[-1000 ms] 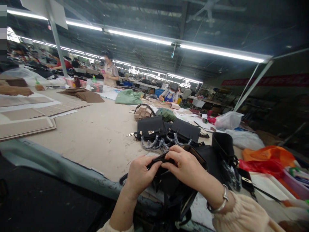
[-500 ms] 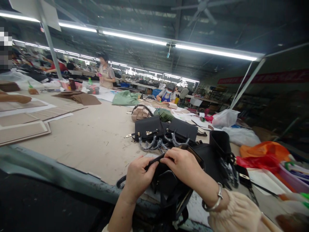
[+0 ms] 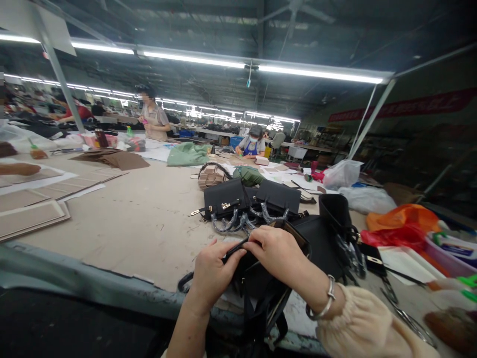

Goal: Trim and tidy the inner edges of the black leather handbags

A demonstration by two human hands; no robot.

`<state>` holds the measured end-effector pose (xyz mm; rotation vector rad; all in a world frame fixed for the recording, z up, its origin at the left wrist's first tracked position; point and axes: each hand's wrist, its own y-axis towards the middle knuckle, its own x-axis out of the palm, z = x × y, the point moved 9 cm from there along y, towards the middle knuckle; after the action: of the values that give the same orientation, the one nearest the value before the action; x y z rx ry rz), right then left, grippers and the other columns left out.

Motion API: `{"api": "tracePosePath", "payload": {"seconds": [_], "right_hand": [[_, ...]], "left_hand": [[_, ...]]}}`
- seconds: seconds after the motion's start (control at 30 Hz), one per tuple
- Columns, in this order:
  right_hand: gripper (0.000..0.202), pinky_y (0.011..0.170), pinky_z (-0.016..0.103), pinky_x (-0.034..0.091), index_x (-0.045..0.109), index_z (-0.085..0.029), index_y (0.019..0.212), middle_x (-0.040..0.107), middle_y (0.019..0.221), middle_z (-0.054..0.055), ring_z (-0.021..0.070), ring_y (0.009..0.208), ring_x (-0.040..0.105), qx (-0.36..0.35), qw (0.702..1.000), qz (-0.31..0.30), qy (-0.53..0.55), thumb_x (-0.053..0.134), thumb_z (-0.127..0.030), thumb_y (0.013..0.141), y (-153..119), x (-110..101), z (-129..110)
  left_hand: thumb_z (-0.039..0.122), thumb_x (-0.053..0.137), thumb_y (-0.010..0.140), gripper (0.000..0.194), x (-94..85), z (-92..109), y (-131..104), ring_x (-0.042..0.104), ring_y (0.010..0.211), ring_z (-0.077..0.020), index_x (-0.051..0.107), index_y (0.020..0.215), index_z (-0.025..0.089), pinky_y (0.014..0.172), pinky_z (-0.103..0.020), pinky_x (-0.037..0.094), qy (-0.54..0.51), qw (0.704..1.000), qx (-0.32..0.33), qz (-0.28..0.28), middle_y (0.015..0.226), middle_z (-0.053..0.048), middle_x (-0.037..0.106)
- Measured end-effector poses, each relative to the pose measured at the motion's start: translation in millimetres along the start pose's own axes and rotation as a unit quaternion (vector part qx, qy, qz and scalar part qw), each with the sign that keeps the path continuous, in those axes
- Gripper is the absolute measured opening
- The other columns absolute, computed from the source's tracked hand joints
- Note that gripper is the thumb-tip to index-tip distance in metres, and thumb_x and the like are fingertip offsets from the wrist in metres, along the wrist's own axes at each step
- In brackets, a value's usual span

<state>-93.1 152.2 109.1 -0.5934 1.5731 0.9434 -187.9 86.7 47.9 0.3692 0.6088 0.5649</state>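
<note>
At the table's near edge, a black handbag (image 3: 257, 286) stands with its opening turned up, its lower part in shadow. My left hand (image 3: 215, 266) pinches the bag's top rim between thumb and fingers. Close beside it, my right hand (image 3: 274, 248) is closed on the same rim, thumb and fingertips pressed together. Just beyond lie finished-looking black handbags (image 3: 225, 195) with gold clasps and plastic-wrapped handles (image 3: 225, 226). Another black bag (image 3: 333, 214) stands open to the right of my right hand.
A pink basin (image 3: 447, 256), orange and red bags (image 3: 404, 221) and scissors (image 3: 408, 320) sit at right. Flat brown panels (image 3: 30, 219) lie at left, where a co-worker's hand (image 3: 20, 169) rests. Green cloth (image 3: 188, 154) lies farther back. Other people work across the table.
The camera view has shifted slightly, so the surroundings sit a little further left. Both hands keep their hold on the bag's rim, with barely any movement.
</note>
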Motion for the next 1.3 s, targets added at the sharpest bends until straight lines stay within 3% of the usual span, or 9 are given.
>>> {"api": "tracePosePath", "payload": {"seconds": [0.17,0.3,0.53,1.3], "right_hand": [[0.018,0.063,0.024,0.037,0.066,-0.023,0.077,0.064,0.078,-0.001,0.0140,0.074,0.059,-0.001,1.000,-0.001,0.003,0.058,-0.036,0.086,-2,0,3],[0.015,0.065,0.024,0.038,0.067,-0.024,0.079,0.065,0.079,-0.001,0.0143,0.076,0.060,0.000,1.000,-0.011,0.004,0.060,-0.036,0.084,-3,-2,12],[0.017,0.064,0.024,0.039,0.068,-0.026,0.079,0.065,0.081,-0.002,0.0135,0.075,0.060,0.022,1.000,0.002,0.010,0.057,-0.037,0.086,-4,-5,28],[0.022,0.063,0.025,0.038,0.065,-0.023,0.076,0.065,0.078,0.000,0.0144,0.074,0.060,0.028,0.999,0.026,-0.023,0.056,-0.040,0.087,-2,-6,26]], "left_hand": [[0.031,0.054,0.086,0.018,-0.6,1,2,0.065,0.085,-0.0171,0.070,0.094,0.028,0.103,-0.044,0.037,-0.005,1.000,0.010,0.005,0.091,0.001,0.072],[0.029,0.055,0.085,0.016,-5.4,3,1,0.064,0.083,-0.0174,0.070,0.089,0.023,0.088,-0.035,0.048,-0.013,1.000,0.009,0.022,0.086,-0.001,0.071],[0.029,0.055,0.085,0.016,-6.4,2,0,0.064,0.077,-0.0161,0.068,0.085,0.020,0.073,-0.026,0.050,-0.019,0.999,-0.003,0.026,0.081,-0.002,0.069],[0.029,0.053,0.085,0.017,-4.4,-1,-1,0.062,0.070,-0.0152,0.067,0.083,0.020,0.063,-0.023,0.047,-0.010,1.000,-0.013,0.011,0.076,0.000,0.068]]}}
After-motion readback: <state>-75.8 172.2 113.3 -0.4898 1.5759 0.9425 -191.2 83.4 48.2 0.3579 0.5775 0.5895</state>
